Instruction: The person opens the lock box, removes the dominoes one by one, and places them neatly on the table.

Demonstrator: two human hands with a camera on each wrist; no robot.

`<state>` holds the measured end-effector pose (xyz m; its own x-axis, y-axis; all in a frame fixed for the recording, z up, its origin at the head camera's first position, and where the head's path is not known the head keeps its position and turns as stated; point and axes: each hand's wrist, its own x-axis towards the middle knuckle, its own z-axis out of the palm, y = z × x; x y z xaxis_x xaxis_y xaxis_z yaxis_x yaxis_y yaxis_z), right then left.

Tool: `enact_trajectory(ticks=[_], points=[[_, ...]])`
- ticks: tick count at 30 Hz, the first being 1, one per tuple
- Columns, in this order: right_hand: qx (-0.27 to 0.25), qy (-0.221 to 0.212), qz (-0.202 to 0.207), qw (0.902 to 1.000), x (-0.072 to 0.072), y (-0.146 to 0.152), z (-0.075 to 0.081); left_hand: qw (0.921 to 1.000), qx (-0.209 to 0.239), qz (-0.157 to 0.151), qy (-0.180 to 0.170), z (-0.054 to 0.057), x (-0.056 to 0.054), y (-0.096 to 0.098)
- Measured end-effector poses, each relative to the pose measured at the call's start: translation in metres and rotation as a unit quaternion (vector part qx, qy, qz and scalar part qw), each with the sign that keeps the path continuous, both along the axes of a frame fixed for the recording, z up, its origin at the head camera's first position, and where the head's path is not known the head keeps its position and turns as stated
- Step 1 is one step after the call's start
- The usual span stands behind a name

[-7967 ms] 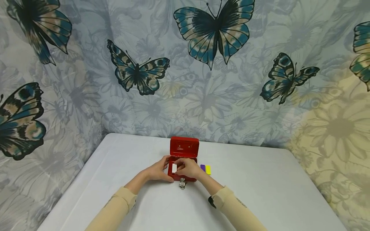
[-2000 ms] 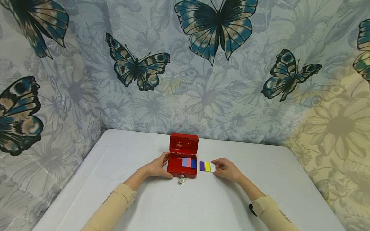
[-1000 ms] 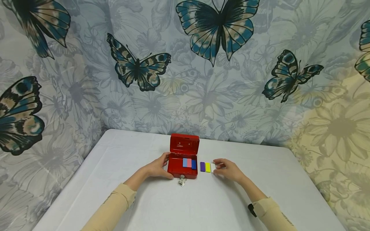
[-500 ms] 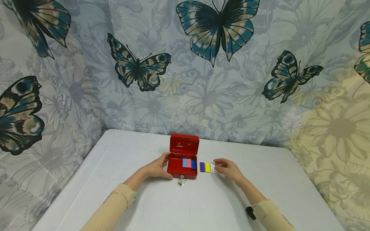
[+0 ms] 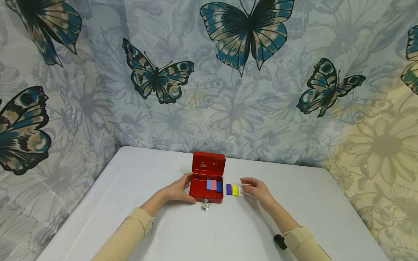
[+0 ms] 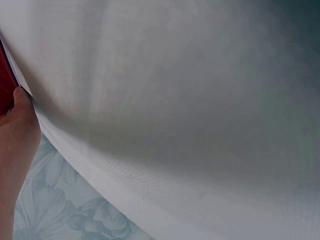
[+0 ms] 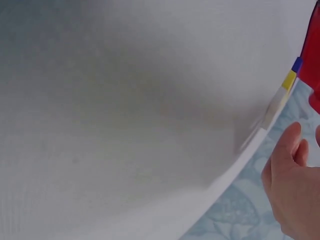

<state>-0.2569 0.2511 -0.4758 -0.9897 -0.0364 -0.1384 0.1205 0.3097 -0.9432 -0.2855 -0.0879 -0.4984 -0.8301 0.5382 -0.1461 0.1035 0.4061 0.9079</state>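
Note:
A red metal cash box (image 5: 198, 185) stands on the table with its lid (image 5: 209, 164) raised. Its left side is held by my left hand (image 5: 176, 190), thumb at the front corner and fingers along the side. Light blue (image 5: 209, 184), pink (image 5: 213, 185) and dark blue (image 5: 219, 186) blocks lie in the box's right part. To the right of the box, purple (image 5: 229, 189), yellow (image 5: 235, 190) and white (image 5: 240, 191) blocks form a row. My right hand (image 5: 259, 190) hovers at the white block with relaxed, parted fingers, partly covering it; nothing is between them.
Keys (image 5: 205, 206) hang from the lock at the box's front. The white-covered table (image 5: 156, 163) reaches back to a butterfly-patterned cloth wall (image 5: 235, 119). A dark band (image 5: 279, 241) sits at the right sleeve.
Eight seconds ago my right hand was in the box at the white block. It then held that block at the row's right end, and now its fingers have let go. The left hand stays.

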Motion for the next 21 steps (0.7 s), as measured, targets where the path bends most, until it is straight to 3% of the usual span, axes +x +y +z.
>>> enact_trajectory(ticks=[21], points=[[-0.061, -0.031, 0.008, 0.9976, 0.003, -0.023, 0.006, 1.0000, 0.001, 0.001, -0.001, -0.002, -0.001, -0.001]])
